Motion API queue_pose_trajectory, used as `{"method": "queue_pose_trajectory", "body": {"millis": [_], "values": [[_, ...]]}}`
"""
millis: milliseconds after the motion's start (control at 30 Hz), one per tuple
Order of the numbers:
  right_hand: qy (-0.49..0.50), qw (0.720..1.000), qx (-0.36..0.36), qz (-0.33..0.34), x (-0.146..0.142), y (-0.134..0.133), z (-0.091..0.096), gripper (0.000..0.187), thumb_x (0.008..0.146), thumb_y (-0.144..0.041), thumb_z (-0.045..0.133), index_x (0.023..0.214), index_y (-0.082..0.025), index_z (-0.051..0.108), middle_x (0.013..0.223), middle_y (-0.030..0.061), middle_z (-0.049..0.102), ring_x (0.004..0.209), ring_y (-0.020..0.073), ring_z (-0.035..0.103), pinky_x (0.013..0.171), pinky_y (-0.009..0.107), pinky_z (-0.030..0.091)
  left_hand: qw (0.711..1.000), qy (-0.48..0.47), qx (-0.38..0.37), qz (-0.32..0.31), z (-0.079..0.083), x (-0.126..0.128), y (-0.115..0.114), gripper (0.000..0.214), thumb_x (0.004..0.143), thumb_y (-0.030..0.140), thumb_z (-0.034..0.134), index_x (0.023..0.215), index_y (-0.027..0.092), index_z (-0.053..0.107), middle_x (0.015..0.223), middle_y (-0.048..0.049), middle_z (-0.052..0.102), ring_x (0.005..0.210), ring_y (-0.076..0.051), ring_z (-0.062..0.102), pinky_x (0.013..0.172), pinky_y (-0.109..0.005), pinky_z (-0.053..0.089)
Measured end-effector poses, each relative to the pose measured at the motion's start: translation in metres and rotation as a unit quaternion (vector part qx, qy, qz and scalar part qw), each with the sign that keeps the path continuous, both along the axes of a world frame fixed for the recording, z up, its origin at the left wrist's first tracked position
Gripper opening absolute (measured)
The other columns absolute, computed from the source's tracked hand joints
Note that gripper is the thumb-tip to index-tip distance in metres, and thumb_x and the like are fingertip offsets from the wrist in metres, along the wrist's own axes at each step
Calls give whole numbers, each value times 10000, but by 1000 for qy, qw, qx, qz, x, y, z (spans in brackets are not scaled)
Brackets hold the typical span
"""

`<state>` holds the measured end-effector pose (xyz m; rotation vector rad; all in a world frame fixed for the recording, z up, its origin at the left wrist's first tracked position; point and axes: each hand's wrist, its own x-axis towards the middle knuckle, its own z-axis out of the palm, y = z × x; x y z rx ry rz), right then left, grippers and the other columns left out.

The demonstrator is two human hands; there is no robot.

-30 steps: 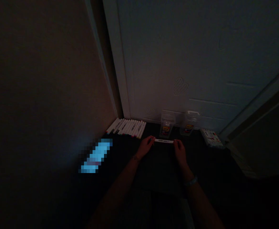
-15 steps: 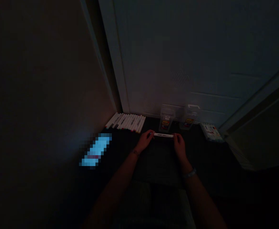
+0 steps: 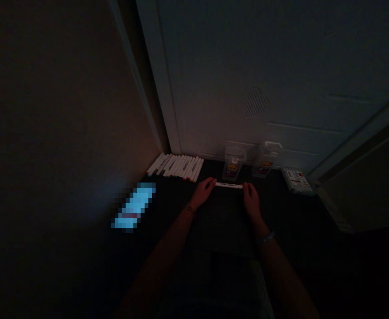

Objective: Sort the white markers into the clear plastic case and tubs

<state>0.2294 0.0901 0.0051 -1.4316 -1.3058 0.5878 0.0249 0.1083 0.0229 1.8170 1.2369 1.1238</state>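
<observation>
A white marker (image 3: 229, 185) with dark lettering lies level between my two hands. My left hand (image 3: 204, 193) pinches its left end, and my right hand (image 3: 251, 199) pinches the right end. Both ends are covered by the fingers. Beyond my left hand, a row of white markers (image 3: 177, 167) with coloured ends lies side by side on the dark tabletop (image 3: 221, 221). Just past the held marker stands a clear plastic case (image 3: 234, 161) with a yellow and dark label. The picture is dim, so fine detail is lost.
A second clear case (image 3: 265, 163) with a raised handle stands to the right. Farther right lies a pack of pale markers (image 3: 297, 180). A bright blurred-out rectangle (image 3: 134, 207) glows at the left. A white panel (image 3: 214, 88) rises behind, and a wall (image 3: 64, 110) bounds the left side.
Both hands keep hold of the marker, with almost no movement. The whole view has shifted slightly, and the scene looks a little brighter.
</observation>
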Motion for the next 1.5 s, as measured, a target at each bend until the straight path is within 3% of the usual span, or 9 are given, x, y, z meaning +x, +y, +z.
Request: {"method": "queue_pose_trajectory", "body": {"millis": [200,400,700,1100,1500], "values": [[10,1000,2,4,-2,-3,5,389,849,-503,352,851,-188,580,798,34,609,728,165,530,653,257,382,1000,2,6,-1,1,0,-1,359,872,456,360,795,164,554,668,22,499,632,-109,451,603,-213,356],[14,1000,2,12,-1,-3,5,349,845,-464,365,896,-195,582,803,24,596,714,160,522,637,253,379,1000,10,2,-4,-1,0,-1,331,877,432,353,902,182,568,648,27,509,609,-112,472,597,-212,369],[45,999,-1,1,-3,-2,5,338,811,-465,411,894,-195,597,800,27,616,712,169,527,641,260,388,1000,9,10,-12,-1,0,1,280,871,378,381,978,198,567,805,3,597,724,-129,543,692,-224,413],[11,1000,-4,20,-5,-7,9,392,842,-525,365,785,-188,556,671,-16,529,603,125,444,556,230,334,999,29,13,10,-3,1,2,339,871,446,358,821,176,556,727,19,538,686,-121,485,645,-211,383],[13,999,23,28,-10,-6,8,342,865,-492,317,774,-215,494,690,-14,515,635,136,459,593,241,348,999,38,23,10,-6,1,4,348,878,442,336,872,185,572,824,-12,604,777,-150,544,752,-257,408]]}}
